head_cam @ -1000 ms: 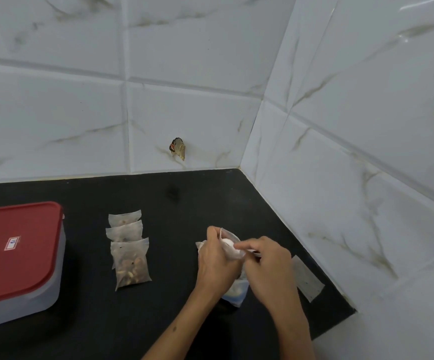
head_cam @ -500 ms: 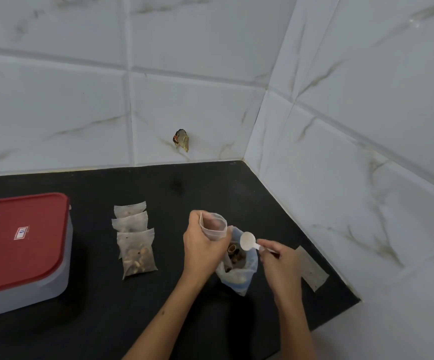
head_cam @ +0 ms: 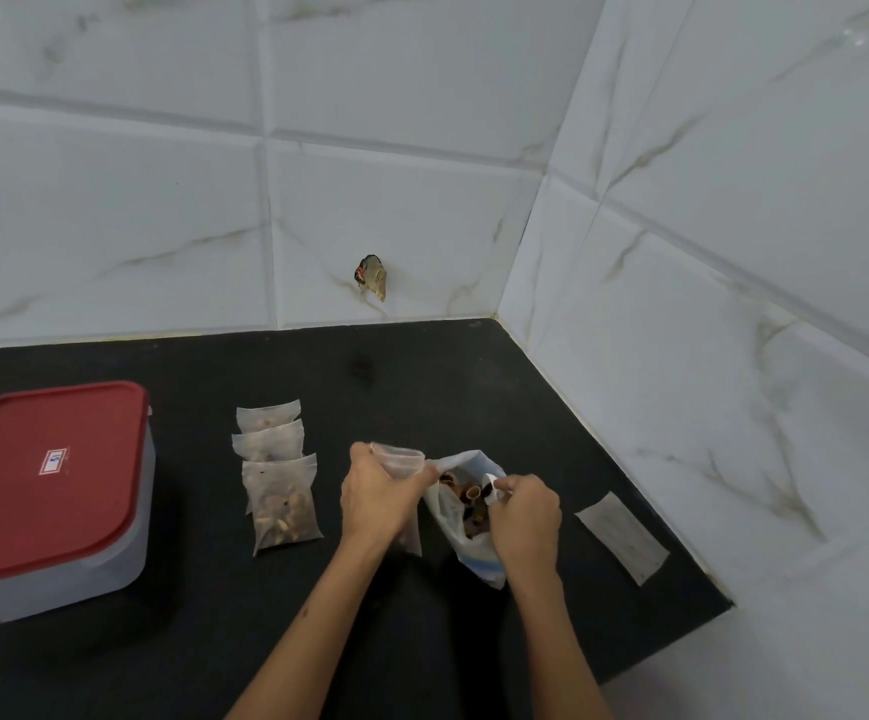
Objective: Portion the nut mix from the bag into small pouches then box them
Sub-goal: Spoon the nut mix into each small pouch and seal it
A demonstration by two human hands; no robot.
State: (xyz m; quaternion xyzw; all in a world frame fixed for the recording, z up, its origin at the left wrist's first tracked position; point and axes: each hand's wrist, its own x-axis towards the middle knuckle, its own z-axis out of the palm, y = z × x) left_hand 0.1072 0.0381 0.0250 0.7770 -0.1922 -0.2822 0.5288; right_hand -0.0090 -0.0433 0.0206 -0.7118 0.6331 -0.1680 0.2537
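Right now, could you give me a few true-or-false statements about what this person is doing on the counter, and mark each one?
1. The left hand holds an open small pouch. True.
2. The right hand is lifting the lid off the box. False: it holds a white spoon dipped into the bag of nut mix.
3. Three filled pouches lie in an overlapping row between the box and the hands. True.
4. The box stands open. False: its red lid is on.
5. An empty flat pouch lies right of the bag. True.
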